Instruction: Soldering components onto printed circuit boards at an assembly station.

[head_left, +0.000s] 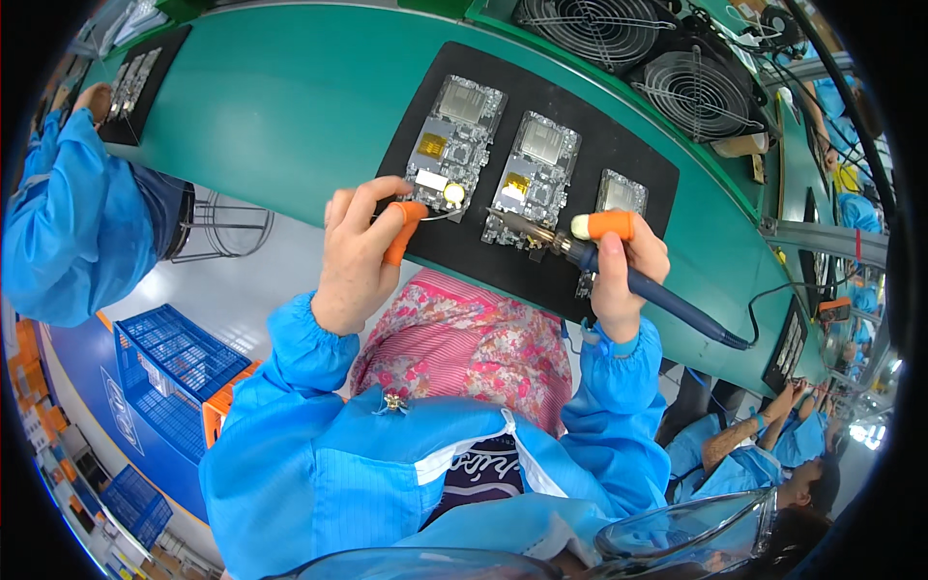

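My right hand point(623, 271) is closed around a dark blue soldering iron point(667, 300). The iron's metal tip lies over the lower part of the middle circuit board point(532, 174). Orange finger cots cover fingers of both hands, and a pale cap shows at one right fingertip. At the lower edge of the left circuit board point(459, 145), my left hand point(362, 251) pinches a thin silvery wire point(443, 215). A round yellowish disc point(453, 194) sits on that board. The right circuit board point(622, 191) is partly hidden behind my right hand. All three lie on a black mat point(570, 106).
The mat rests on a green bench point(280, 97). Black fans with wire guards point(696, 92) stand along the far right edge. The iron's cord point(759, 304) runs off right. Co-workers in blue sit left and right. Blue crates point(179, 348) stand at lower left.
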Available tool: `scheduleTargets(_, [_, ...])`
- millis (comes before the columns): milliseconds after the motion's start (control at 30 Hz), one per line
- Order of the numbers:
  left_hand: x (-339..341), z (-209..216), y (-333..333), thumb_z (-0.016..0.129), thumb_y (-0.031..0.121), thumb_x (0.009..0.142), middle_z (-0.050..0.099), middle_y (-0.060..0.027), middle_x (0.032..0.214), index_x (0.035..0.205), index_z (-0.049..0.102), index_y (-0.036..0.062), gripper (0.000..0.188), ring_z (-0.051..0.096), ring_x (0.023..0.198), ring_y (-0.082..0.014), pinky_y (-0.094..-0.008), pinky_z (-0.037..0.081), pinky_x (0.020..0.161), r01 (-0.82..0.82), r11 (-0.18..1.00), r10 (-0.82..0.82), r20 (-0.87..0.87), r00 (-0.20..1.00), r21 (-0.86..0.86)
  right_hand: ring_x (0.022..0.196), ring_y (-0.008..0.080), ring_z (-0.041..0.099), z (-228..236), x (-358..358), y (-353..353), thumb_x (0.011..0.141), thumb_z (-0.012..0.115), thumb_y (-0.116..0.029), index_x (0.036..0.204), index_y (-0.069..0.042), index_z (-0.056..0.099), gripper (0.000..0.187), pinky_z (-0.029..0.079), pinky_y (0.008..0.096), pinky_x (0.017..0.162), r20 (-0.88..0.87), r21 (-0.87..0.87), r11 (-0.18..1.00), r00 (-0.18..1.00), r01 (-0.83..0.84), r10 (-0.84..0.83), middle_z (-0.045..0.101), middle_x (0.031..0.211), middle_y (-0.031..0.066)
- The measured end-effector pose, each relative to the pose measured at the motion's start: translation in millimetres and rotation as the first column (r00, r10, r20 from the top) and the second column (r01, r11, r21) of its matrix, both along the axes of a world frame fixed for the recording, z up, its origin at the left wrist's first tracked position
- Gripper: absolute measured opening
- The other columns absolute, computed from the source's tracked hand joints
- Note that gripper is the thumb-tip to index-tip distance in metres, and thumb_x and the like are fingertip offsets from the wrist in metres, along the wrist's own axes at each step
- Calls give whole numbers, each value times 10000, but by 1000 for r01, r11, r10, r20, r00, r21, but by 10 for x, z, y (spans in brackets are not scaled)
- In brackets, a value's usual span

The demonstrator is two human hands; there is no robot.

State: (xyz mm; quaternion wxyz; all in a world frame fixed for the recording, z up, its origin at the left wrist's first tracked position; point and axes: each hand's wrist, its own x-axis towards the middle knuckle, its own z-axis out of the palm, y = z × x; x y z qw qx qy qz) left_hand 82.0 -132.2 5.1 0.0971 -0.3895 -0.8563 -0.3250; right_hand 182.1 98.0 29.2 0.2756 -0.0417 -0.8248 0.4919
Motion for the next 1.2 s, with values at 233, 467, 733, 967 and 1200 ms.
scheduleTargets(233, [9,-131,16,684,-57,622,533,-83,1003,791,588,-5,201,518,853,-253,-311,448,678,-37,985,1,213,977,168,484,90,435,-189,-138,-78,774,505,-133,791,39,588,192,311,224,443,91,-19,999,995,-38,40,518,590,43])
scheduleTargets(467, [-31,-139,-25,703,39,619,546,-54,903,773,598,23,188,497,735,-225,-318,410,632,-27,996,21,66,998,89,516,93,445,-267,-169,-103,778,507,-156,794,46,590,219,335,226,472,122,53,994,989,-93,86,540,623,54])
scheduleTargets(733, [-24,-149,-21,722,-12,586,547,-49,889,776,621,22,218,496,760,-213,-297,412,603,-48,996,41,85,996,78,395,194,445,-240,-236,-138,674,545,-53,718,38,573,104,343,279,395,73,129,983,990,-129,120,444,505,80])
scheduleTargets(967, [-48,-200,34,723,-2,587,550,-50,867,767,619,16,209,502,749,-209,-297,414,595,-34,993,27,64,998,114,392,199,438,-300,-243,-119,671,548,-48,694,43,557,95,330,284,383,72,140,982,990,-126,117,434,502,86])
scheduleTargets(1200, [-85,-266,152,727,8,581,559,-47,837,757,614,14,209,500,726,-208,-298,413,587,-17,993,16,14,1000,113,426,158,445,-272,-222,-110,707,525,-74,732,44,571,129,335,257,407,126,132,983,986,-128,112,474,539,77])
